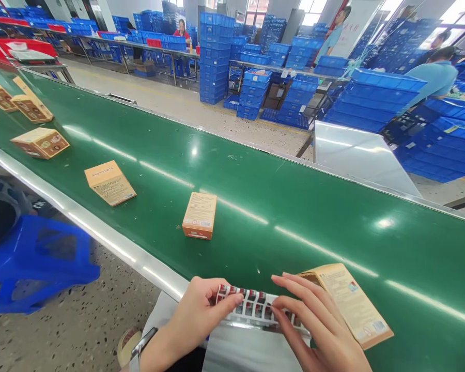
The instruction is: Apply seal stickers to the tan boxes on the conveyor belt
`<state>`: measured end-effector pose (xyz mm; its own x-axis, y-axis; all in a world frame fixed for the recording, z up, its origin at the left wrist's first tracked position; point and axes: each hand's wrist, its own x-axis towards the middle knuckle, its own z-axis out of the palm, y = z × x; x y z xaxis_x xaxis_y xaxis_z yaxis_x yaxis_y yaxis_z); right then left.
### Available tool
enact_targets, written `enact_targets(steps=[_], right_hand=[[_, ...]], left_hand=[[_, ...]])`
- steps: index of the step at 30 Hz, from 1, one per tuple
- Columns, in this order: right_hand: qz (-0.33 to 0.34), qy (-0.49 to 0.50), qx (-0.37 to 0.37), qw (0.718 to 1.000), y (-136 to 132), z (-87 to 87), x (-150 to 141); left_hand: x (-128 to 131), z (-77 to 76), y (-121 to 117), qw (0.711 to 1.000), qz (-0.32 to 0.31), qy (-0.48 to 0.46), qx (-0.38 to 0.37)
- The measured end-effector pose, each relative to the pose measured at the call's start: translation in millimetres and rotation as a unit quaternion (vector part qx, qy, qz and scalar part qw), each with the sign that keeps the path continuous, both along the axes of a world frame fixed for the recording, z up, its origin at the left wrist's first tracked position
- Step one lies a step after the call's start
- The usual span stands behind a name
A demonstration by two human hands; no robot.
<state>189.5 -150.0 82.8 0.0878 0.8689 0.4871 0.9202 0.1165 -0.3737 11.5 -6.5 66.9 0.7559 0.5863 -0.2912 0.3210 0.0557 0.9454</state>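
Where the green conveyor belt [294, 206] meets its near rail, a left hand [196, 315] and right hand [318, 320] pinch a red-and-white blister strip [256, 305] beside an open tan carton [352, 302], its print unreadable. Further cartons [200, 215] lie up the belt.

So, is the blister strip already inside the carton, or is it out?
Mostly out: the blister strip lies exposed between both hands, only its right end at the carton.

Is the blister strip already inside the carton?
No, the blister strip lies outside the carton, held between the left hand and right hand at the belt edge.
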Motion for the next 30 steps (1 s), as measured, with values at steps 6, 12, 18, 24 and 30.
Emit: enact_targets(steps=[6,12,18,24,30], right_hand=[[-0.049,0.342,-0.063,0.936,30.8,2.3,29.7],[-0.024,0.602,-0.105,0.791,118.6,-9.5,26.6],[-0.016,0.635,-0.072,0.769,153.3,-22.9,16.8],[-0.068,0.634,-0.08,0.766,152.0,-21.7,22.6],[-0.113,0.637,-0.061,0.761,146.2,-26.0,19.5]], left_hand=[[-8.0,-9.6,2.3,1.0,-0.026,0.004,0.002],[-21.8,-16.4,3.6,0.966,-0.105,-0.187,0.147],[-34.2,-16.0,23.1,0.941,-0.114,-0.144,0.282],[-23.1,-13.4,44.2,0.941,-0.13,-0.088,0.301],[-21.1,-5.4,58.6,0.951,-0.192,-0.093,0.225]])
